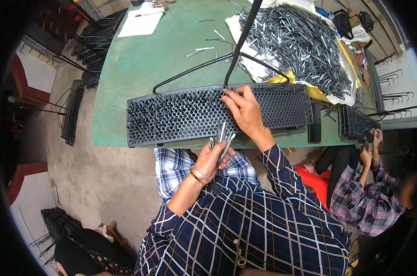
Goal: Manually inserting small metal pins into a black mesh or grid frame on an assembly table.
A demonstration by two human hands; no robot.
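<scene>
In front of me on the table's near edge lies a long black rack [273, 108] with a honeycomb of round holes. Dark pieces stand packed in its left half, while open holes show across the right part. My left hand [211, 158], below the rack's near edge, is closed around a bunch of slim dark metal pieces [223, 137] with shiny silvery ends. Over the rack's middle, my right hand [246, 112] has thumb and forefinger pinched near the far rim. Whatever is between those fingertips is too small to make out.
A big heap of the same slim pieces [300, 46] lies on white and yellow sheeting at the far right of the green table [171, 50]. A black rod frame [238, 50] rises behind the rack. At right, another person [367, 198] works at a similar rack [355, 123].
</scene>
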